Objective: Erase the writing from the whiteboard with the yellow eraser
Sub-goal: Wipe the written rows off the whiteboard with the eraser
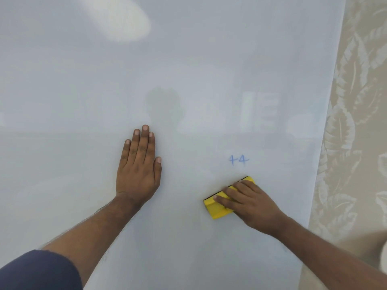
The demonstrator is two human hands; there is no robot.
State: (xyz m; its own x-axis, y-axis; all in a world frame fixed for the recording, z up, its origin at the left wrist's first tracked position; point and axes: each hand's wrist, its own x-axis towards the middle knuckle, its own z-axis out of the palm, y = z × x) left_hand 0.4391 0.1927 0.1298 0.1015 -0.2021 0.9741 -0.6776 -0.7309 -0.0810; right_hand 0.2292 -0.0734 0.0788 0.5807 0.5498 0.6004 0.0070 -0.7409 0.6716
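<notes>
The whiteboard (188, 70) fills most of the head view. Blue writing reading "44" (239, 160) sits on it at right of centre. My right hand (251, 203) grips the yellow eraser (217, 208), which has a black felt edge and lies against the board just below and slightly left of the writing, apart from it. My left hand (139, 164) rests flat on the board with straight fingers, well left of the writing.
The board's right edge (322, 143) runs down the right side of the view. Beyond it hangs beige wallpaper with a leaf pattern (356, 122). A bright glare patch (125, 21) shows on the board at upper left.
</notes>
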